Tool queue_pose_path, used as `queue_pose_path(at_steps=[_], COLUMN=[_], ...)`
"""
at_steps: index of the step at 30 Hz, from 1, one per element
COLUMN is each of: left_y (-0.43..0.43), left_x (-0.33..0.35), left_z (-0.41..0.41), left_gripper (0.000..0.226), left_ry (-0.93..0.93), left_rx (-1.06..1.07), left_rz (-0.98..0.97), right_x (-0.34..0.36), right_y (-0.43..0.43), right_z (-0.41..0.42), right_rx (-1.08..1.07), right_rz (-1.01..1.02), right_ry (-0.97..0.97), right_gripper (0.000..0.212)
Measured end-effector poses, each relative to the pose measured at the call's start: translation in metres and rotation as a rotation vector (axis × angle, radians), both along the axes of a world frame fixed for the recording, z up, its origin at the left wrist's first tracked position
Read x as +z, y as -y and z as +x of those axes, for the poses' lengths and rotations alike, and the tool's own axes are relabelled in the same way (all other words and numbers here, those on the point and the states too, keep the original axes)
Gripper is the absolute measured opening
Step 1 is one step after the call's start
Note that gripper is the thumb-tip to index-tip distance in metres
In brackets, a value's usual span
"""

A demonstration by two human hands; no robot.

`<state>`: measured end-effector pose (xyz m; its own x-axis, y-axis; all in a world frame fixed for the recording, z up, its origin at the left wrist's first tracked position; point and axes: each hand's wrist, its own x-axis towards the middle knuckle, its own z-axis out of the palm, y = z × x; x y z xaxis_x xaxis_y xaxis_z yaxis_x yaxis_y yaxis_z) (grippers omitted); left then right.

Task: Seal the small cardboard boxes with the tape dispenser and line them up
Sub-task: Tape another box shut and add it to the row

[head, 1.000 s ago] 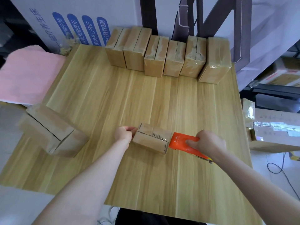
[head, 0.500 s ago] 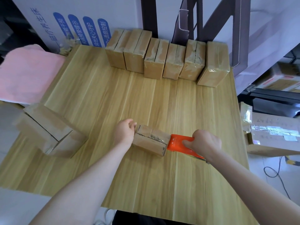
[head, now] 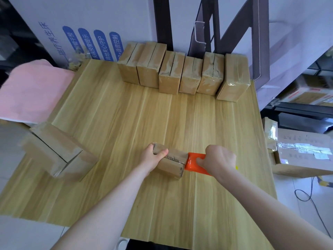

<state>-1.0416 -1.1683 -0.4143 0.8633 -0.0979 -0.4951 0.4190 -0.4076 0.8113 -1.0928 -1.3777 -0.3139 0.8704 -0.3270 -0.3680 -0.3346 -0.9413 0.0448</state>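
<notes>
Small box [head: 171, 164] in left hand [head: 153, 156]

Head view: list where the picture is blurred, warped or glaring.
In the head view, the large box at the left edge is smeared soft; the table splays outward from wide-angle distortion; tape glints on the row's rightmost box and the floor carton; the small box held by the left hand looks fairly sharp.

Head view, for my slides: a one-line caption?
Left hand grips a small brown cardboard box on the light wooden table while right hand holds the orange tape dispenser against its end.
</notes>
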Motion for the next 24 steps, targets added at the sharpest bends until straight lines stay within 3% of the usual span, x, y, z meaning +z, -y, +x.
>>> queue_pose_path(at_steps=[11,19,21,24], left_y=[0.001,0.0,0.001,0.003], left_x=[-0.002,0.003,0.004,-0.001], left_z=[0.0,-0.001,-0.002,-0.005], left_gripper=[0.046,0.035,0.04,0.067], left_ry=[0.02,0.035,0.025,-0.013], left_rx=[-0.002,-0.011,-0.016,-0.008], left_rz=[0.025,0.05,0.054,0.067], right_x=[-0.008,0.0,-0.005,-0.03], right_y=[-0.013,0.006,-0.002,-0.03], right_z=[-0.027,0.006,0.012,0.0], right_rx=[0.033,-0.157,-0.139,-0.091], right_rz=[-0.053,0.094,0.083,0.062], right_ry=[0.096,-0.076,-0.116,-0.142], right_gripper=[0.039,0.026,0.024,0.02])
